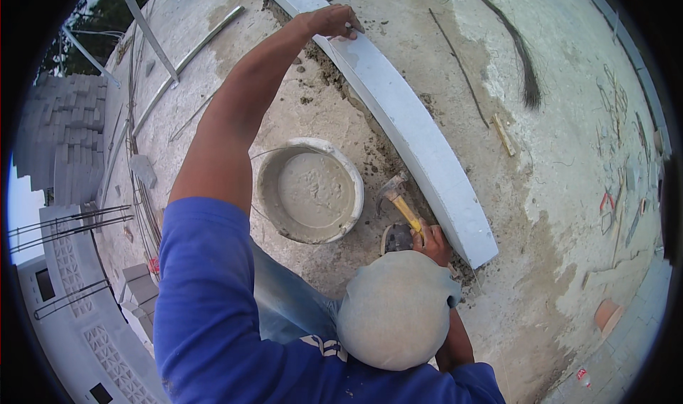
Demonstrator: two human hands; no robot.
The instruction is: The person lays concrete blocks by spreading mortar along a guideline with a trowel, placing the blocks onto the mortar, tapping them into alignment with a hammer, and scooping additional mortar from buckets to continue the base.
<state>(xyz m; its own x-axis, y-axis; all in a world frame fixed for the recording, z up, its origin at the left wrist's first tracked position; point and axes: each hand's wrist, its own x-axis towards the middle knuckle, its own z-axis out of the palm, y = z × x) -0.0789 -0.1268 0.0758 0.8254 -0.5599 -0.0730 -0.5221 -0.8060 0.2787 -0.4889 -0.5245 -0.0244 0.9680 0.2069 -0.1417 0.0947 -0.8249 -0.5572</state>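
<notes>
Right grip is wrapped round the hammer; left grip, closure unclear, meets the block, probably heavy, stiff, chip-prone, best held along both sides.

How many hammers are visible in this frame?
1. The hammer is in the right hand, held by its yellow handle, between the bucket of wet grey mix and the long pale beam. Others may be hidden from view.
</notes>
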